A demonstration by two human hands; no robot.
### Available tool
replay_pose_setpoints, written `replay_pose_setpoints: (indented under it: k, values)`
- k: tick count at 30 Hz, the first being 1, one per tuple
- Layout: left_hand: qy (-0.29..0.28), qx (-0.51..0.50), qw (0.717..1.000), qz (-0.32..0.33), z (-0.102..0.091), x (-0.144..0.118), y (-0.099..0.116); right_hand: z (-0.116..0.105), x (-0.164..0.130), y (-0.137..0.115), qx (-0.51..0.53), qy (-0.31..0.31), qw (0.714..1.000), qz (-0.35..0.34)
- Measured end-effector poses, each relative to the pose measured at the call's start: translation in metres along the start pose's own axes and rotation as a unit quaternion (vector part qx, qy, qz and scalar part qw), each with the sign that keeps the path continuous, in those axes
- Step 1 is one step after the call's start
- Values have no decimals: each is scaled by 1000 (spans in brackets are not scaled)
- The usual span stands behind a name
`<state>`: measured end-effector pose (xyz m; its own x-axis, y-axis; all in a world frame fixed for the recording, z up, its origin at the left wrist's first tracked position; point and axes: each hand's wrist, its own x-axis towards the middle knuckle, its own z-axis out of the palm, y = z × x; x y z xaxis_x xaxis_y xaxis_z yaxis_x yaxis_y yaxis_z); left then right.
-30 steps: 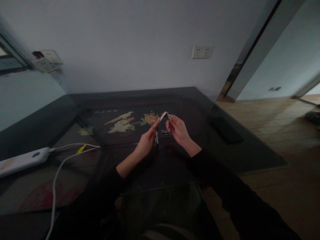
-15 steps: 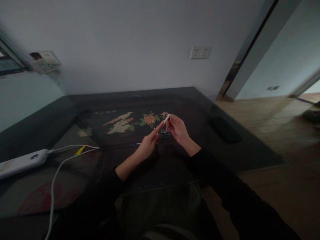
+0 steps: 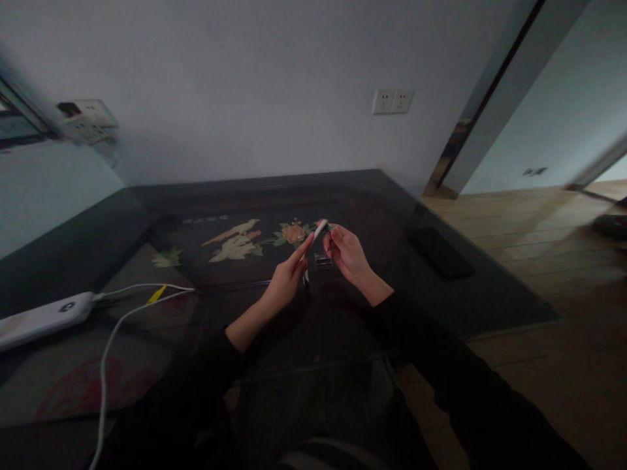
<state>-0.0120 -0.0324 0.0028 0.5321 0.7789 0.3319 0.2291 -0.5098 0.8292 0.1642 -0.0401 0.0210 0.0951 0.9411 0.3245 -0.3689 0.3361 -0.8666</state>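
My left hand [image 3: 287, 281] is closed around a slim white object [image 3: 320, 228], which slants up and away over the table; its kind is unclear. A thin pale end of it shows below my left fingers. My right hand [image 3: 349, 253] is closed at the upper end of the white object, fingertips pinching a small dark green piece [image 3: 330, 228]. Whether that piece is joined to the white object I cannot tell. Between and beneath the hands, a small shiny item with silvery bars [image 3: 323, 262] lies on the dark table [image 3: 372, 209].
A black flat object like a phone [image 3: 441, 253] lies at the right of the table. On the left is a white power strip [image 3: 46, 320] with a white cable [image 3: 105, 365] running to the front edge. Behind the table stands a wall with sockets [image 3: 393, 101].
The white object's upper end has shifted slightly left and up. My right fingertips, earlier around its tip, now sit at its right side with the green piece.
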Motion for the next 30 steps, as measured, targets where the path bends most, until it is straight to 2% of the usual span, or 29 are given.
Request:
replay_pose_setpoints:
  k: [9,18,23,30]
  values:
    - [15,4,1000,-11,-2,1,-2,0,1,2,6,-10,1000,-3]
    - [-29,-21,999,4,2,-3,8,-3,2,3,3,12,1000,10]
    - [-46,-38,998,9,5,-4,5,-3,2,2,25,18,999,11]
    - [-35,-44,998,-11,5,-3,5,-3,2,3,38,8,999,-4]
